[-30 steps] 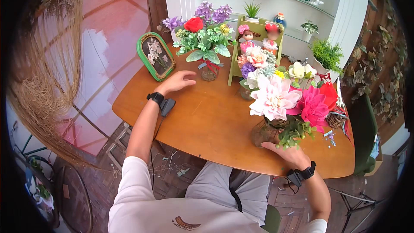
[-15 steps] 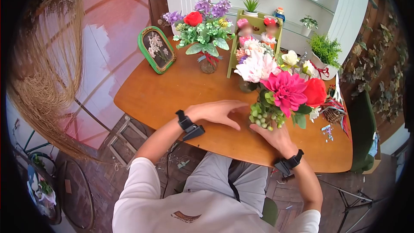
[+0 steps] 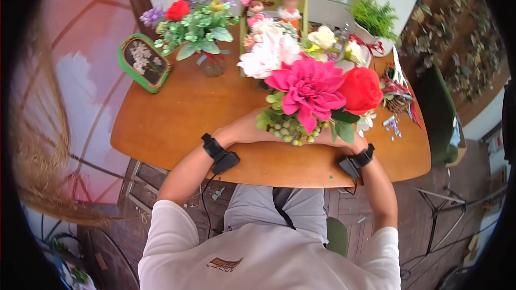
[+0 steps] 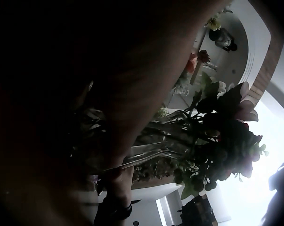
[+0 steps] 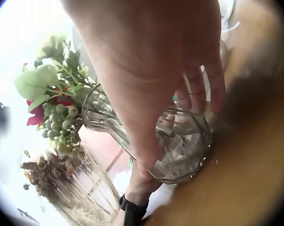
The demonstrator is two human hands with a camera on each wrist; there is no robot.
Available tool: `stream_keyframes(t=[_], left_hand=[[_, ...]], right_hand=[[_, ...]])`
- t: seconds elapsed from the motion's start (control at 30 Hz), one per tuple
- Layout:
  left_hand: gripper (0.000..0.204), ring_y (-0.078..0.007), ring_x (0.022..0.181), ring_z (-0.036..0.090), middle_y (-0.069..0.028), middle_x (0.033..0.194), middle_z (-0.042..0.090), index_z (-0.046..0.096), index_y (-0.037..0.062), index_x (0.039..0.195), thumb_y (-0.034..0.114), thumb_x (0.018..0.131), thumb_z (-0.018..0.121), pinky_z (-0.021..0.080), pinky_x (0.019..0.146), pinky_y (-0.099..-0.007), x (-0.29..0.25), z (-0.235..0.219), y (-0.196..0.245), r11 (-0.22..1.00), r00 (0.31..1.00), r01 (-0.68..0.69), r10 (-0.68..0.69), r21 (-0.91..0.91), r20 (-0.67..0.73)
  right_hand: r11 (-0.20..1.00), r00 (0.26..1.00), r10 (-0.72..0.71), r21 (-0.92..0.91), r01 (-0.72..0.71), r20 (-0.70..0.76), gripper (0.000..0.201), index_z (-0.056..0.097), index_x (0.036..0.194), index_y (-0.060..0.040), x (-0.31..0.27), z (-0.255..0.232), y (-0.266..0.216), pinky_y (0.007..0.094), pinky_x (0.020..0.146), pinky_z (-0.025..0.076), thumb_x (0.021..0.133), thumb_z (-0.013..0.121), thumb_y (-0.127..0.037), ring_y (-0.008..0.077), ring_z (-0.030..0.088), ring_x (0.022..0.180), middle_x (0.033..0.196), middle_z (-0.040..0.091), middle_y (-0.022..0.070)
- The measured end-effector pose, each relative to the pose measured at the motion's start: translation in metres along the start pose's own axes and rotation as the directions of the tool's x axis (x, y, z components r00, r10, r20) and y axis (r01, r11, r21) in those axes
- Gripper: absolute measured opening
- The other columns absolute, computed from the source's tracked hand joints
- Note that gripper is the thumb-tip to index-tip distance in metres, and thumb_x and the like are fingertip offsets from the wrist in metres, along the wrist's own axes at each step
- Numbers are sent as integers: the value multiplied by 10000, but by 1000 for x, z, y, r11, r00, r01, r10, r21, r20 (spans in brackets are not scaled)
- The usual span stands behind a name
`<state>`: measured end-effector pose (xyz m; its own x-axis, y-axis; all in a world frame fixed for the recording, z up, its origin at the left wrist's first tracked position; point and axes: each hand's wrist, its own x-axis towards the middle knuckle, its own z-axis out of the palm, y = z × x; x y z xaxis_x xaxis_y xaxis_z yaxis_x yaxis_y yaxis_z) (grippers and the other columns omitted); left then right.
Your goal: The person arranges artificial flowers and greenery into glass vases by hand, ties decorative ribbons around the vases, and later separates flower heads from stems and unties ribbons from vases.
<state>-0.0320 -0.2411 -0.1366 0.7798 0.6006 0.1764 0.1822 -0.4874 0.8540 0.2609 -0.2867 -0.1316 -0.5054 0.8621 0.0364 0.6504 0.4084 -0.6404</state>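
A clear faceted glass vase (image 5: pixel 184 153) holds a bouquet with a magenta dahlia (image 3: pixel 310 88), a red rose (image 3: pixel 362 90), pale pink petals and green berries (image 3: pixel 290 131). My right hand (image 5: pixel 156 70) grips the vase, its thumb along the near side and fingers round the far side. From the opposite side my left hand (image 3: pixel 250 130) holds the same vase; the flowers cover its fingers in the head view. In the left wrist view, dark and dim, the stems (image 4: pixel 168 136) show through the glass beyond that hand.
On the wooden table (image 3: pixel 177 123) stand a green oval frame (image 3: pixel 142 63), a second vase of flowers (image 3: pixel 213 66) and a green stand (image 3: pixel 306 13) with dolls. A potted plant (image 3: pixel 373 19), a pine cone (image 3: pixel 396 99) with ribbons and small scraps (image 3: pixel 392 124) lie toward the right.
My left hand has moved right from near the frame to the vase. The bouquet has turned, bringing the magenta dahlia and berries to the front. The head view has shifted.
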Motion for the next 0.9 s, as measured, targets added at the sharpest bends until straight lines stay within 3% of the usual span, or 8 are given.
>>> stream_keyframes(t=[0.2,0.3,0.5,0.7,0.77,0.83,0.87,0.9], left_hand=[[549,-217,1142,594,-113,1287,623,510,47,1366,271,910,719,473,1021,-362,-7,-1,-39,977,997,-39,25,212,71],[504,-223,1135,593,-100,1298,620,529,57,1345,253,917,709,481,1001,-357,-25,-4,-67,997,982,34,-46,68,182],[484,-236,1092,612,-109,1257,638,555,55,1317,261,909,712,492,964,-360,-2,6,-64,993,977,107,-114,53,180],[462,-251,1039,635,-119,1207,660,586,52,1284,270,898,715,506,920,-364,-17,4,-49,988,979,131,-143,87,146],[455,-256,1021,643,-122,1191,667,596,52,1273,273,895,716,510,905,-365,-26,1,-43,986,981,136,-148,100,124],[448,-261,1004,651,-125,1174,674,606,51,1262,276,891,717,515,891,-366,-21,-4,-36,983,983,141,-153,114,100],[445,-263,995,654,-127,1166,678,611,50,1257,278,890,718,517,883,-367,-20,-4,-33,982,984,144,-156,121,89],[442,-266,986,658,-128,1158,681,617,50,1251,279,888,718,519,876,-368,-16,-3,-29,981,984,148,-159,127,78]], right_hand=[[977,999,-15,213,23,-41,502,618,1202,-28,-3,24,60,389,881,519,845,798,-333,240,641,1014,1139,670,125],[952,998,-27,303,43,-56,461,628,1148,-29,-12,41,86,384,847,516,837,808,-318,224,631,967,1084,668,113],[879,992,-93,460,123,-88,385,647,1041,-32,-3,65,126,376,778,511,820,828,-290,193,612,872,975,662,88],[797,965,-195,544,260,-177,319,667,935,-34,7,88,142,367,710,506,804,848,-262,161,593,776,867,657,63],[905,916,-354,176,387,-190,324,602,765,-73,8,66,118,369,685,476,782,871,-253,188,550,735,765,576,45],[836,889,-340,335,435,-307,307,615,832,-60,8,34,49,387,707,479,797,853,-251,219,558,751,814,591,65],[834,883,-348,326,444,-314,307,615,832,-60,10,38,64,387,707,479,797,853,-251,219,558,751,814,591,65],[859,853,-442,143,492,-277,307,626,911,-49,12,49,91,399,742,488,811,835,-250,233,577,789,883,619,75]])
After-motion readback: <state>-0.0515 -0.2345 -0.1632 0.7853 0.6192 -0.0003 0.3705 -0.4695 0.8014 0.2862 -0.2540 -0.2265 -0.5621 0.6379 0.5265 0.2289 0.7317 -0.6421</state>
